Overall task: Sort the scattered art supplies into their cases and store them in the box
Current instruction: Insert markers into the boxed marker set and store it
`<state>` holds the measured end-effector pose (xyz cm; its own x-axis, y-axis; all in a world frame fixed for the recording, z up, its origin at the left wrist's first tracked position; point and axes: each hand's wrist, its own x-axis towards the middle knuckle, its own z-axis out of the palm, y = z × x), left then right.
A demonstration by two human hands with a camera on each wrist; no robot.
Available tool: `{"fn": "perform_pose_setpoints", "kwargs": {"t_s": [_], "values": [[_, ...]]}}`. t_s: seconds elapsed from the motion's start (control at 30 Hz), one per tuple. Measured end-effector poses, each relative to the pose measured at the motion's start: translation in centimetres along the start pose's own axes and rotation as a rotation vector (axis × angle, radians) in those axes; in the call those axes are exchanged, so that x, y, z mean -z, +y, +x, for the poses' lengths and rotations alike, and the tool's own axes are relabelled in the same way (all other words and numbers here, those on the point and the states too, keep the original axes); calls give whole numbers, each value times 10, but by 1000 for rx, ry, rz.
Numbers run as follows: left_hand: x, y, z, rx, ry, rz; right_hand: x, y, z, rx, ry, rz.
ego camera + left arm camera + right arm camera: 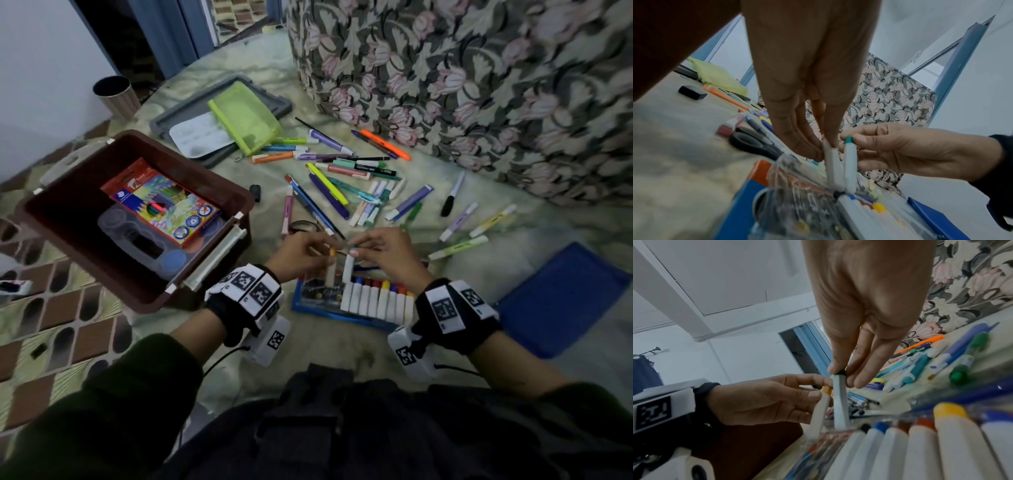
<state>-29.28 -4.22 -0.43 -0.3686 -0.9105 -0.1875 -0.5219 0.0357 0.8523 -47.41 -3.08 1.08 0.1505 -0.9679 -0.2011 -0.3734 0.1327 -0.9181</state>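
A blue marker case (317, 310) lies in front of me with a row of white markers (380, 301) in it. My left hand (325, 248) pinches an orange-capped white marker (330, 272) that stands upright in the case. Beside it my right hand (356, 249) pinches a green-capped white marker (348, 267), also upright, its lower end in the case. In the left wrist view the green-capped marker (851, 165) stands just right of the left hand's marker (831, 162). The brown storage box (178, 154) sits open at the left, with a coloured pencil pack (161, 202) inside.
Many pens and highlighters (342, 185) lie scattered beyond the hands, with black-handled scissors (305, 226) close by. A green mesh pouch (245, 116) rests on a grey tray (191, 109). A blue lid (555, 301) lies at the right. Floral upholstery (479, 85) rises behind.
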Motion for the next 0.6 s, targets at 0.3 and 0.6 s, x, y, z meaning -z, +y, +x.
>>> {"fn": "perform_pose_setpoints", "kwargs": {"t_s": [0.3, 0.6], "values": [[-15, 5, -23, 59, -28, 30, -29, 23, -18, -104, 31, 18], [-23, 4, -27, -38, 0, 378, -41, 33, -21, -31, 130, -136]]}}
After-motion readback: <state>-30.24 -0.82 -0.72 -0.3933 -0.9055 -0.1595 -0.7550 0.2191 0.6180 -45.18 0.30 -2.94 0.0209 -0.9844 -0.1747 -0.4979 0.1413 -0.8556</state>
